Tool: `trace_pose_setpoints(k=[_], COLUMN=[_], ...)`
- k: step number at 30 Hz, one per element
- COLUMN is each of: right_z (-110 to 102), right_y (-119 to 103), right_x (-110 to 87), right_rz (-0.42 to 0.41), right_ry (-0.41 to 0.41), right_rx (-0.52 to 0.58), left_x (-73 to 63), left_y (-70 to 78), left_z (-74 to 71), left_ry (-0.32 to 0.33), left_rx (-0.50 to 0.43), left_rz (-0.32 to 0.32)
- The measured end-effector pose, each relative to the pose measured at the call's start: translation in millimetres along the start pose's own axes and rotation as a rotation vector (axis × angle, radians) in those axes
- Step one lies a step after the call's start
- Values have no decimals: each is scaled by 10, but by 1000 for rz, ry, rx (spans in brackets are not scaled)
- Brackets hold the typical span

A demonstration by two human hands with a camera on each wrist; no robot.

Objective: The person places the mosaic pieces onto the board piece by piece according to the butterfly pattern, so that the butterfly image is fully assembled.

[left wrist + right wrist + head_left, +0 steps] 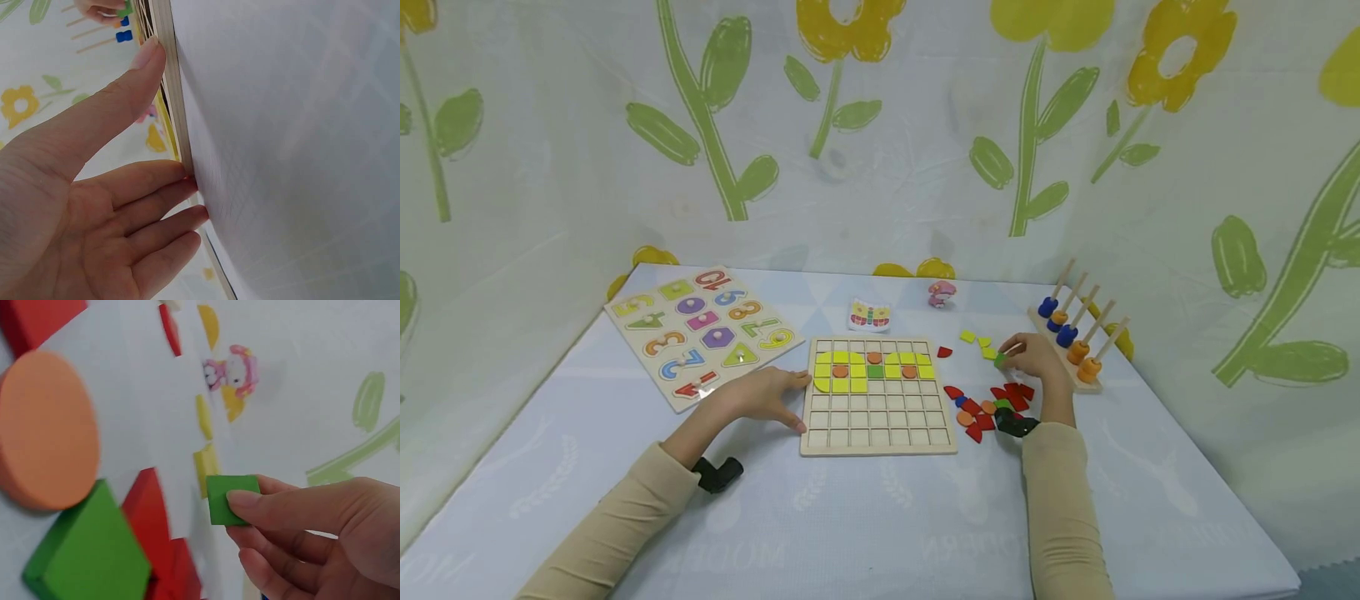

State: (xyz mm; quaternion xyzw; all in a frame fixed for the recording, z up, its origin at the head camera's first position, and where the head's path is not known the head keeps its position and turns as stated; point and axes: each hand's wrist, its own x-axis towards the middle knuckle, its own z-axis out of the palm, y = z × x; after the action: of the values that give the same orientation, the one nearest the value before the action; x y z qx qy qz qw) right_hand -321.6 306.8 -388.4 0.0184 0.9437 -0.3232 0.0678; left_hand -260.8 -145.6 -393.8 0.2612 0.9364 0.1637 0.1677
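1. Currently your right hand (1030, 357) pinches a small green square tile (219, 501) between thumb and fingers, toward the far right corner of the pale patterned worktop (850, 533).
2. Tile's just beside the loose yellow tiles (967, 336); can't tell if it touches them.
3. Your left hand (766, 395) has thumb and fingers apart, tips touching the left edge of the light wooden grid board (880, 437).
4. Board's far rows hold yellow tiles, three orange discs and one green square; near rows bare.
5. Mixed heap of red, orange, blue and green pieces (985, 422) near board's right edge; one red piece (944, 352) by its far right corner.
6. Wooden peg stand with blue and orange beads (1094, 385): near worktop's right edge.
7. Wooden number puzzle (658, 379): far left corner.
8. Butterfly card (870, 317) beyond board's far edge; pink figurine (942, 293) near worktop's far edge.
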Motion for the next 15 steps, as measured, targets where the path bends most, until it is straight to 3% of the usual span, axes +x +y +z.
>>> trace_pose_setpoints(k=[10, 15], right_z=[4, 156], right_y=[-289, -512], right_x=[-26, 17], right_rz=[-105, -168], right_ry=[97, 79], right_rx=[-41, -75], left_x=[2, 0], left_y=[5, 14], left_z=[-1, 3], left_ry=[-3, 0], left_rx=[-3, -1], left_rz=[-11, -13])
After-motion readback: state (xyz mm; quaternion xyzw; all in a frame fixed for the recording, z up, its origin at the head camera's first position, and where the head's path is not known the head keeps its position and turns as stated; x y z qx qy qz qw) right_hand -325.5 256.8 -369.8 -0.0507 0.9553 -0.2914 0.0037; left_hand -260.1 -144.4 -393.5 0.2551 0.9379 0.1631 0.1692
